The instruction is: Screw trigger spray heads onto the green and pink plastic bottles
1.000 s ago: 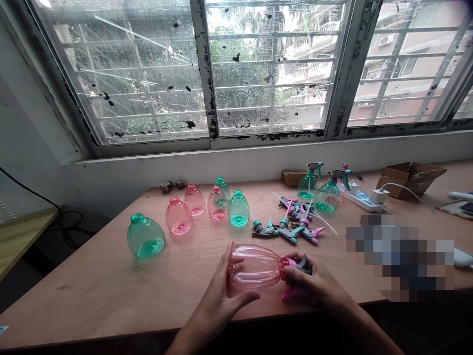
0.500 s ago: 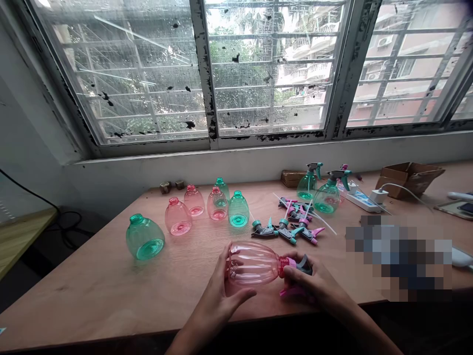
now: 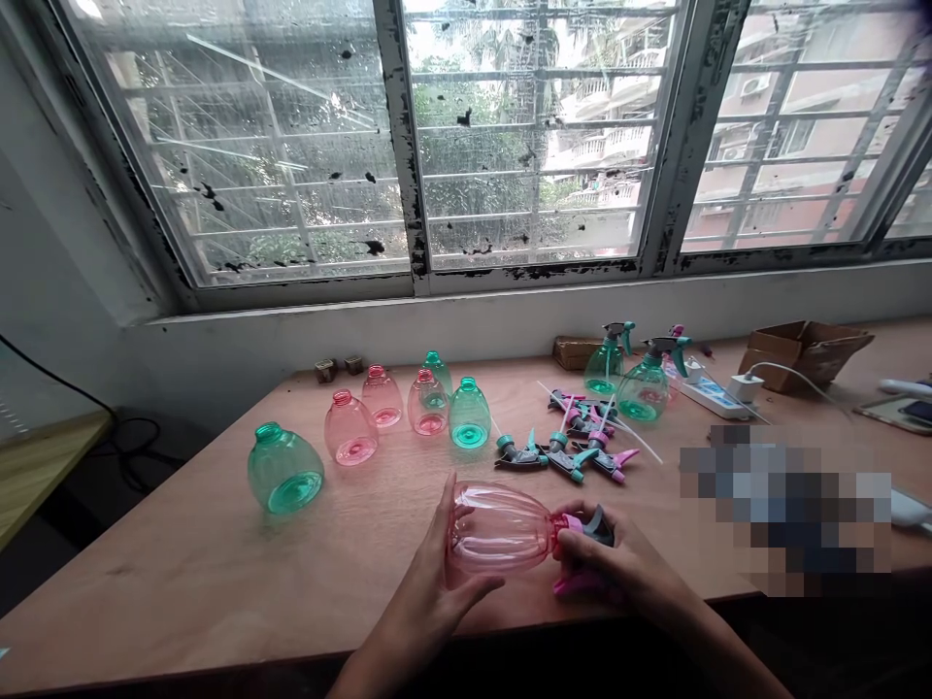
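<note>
A clear pink spray bottle (image 3: pixel 502 529) lies on its side in the air above the table's front edge, its base to the left. My left hand (image 3: pixel 429 578) cups the base, thumb below and fingers behind it. At the neck, my right hand (image 3: pixel 618 563) grips the grey and pink trigger sprayer (image 3: pixel 595 526), which sits against the bottle's mouth; its pink trigger (image 3: pixel 579 582) points down. Just beyond the bottle lies a pile of loose trigger sprayers (image 3: pixel 568 456) in grey, pink and teal, with white tubes.
Open green bottles (image 3: pixel 285 471) and pink bottles (image 3: pixel 350 427) stand at the left and back of the wooden table (image 3: pixel 182 573). Green bottles with sprayers (image 3: pixel 642 388) stand at the back right, near a power strip (image 3: pixel 717 396) and a cardboard box (image 3: pixel 801 354). A blurred patch covers the right side.
The bottle has rolled slightly about its long axis and sits a touch lower. Both hands keep nearly the same place, with the right fingers shifted a little at the neck.
</note>
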Action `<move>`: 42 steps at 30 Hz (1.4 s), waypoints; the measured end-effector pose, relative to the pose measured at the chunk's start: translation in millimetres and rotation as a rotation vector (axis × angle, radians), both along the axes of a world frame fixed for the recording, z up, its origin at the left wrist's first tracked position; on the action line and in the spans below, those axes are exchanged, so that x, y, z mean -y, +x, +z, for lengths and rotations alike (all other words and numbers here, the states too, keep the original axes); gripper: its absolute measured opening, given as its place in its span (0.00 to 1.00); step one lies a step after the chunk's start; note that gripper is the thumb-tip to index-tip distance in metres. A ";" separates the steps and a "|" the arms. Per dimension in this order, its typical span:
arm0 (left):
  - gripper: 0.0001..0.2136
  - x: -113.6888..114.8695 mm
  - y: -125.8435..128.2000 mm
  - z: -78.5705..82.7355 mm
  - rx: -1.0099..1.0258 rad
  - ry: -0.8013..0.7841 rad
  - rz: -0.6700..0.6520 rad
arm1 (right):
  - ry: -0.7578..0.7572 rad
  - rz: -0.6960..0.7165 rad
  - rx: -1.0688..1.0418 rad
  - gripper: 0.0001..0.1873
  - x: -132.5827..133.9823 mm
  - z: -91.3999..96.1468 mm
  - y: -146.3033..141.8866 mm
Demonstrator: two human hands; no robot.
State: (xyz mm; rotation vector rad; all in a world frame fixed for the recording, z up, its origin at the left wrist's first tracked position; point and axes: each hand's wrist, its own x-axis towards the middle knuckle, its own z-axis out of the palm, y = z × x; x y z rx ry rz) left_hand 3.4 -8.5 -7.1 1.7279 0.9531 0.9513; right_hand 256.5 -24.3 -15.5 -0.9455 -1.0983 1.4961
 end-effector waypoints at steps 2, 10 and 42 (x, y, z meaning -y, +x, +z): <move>0.53 -0.1 -0.4 -1.6 -0.007 -0.005 -0.001 | -0.001 0.007 -0.003 0.22 -0.5 -1.6 0.2; 0.44 3.8 -1.8 2.3 -0.030 -0.012 -0.001 | 0.019 0.001 -0.002 0.22 -1.7 -1.8 1.2; 0.50 4.0 -3.1 2.2 -0.051 -0.017 -0.029 | 0.031 0.011 0.022 0.21 0.7 0.6 2.0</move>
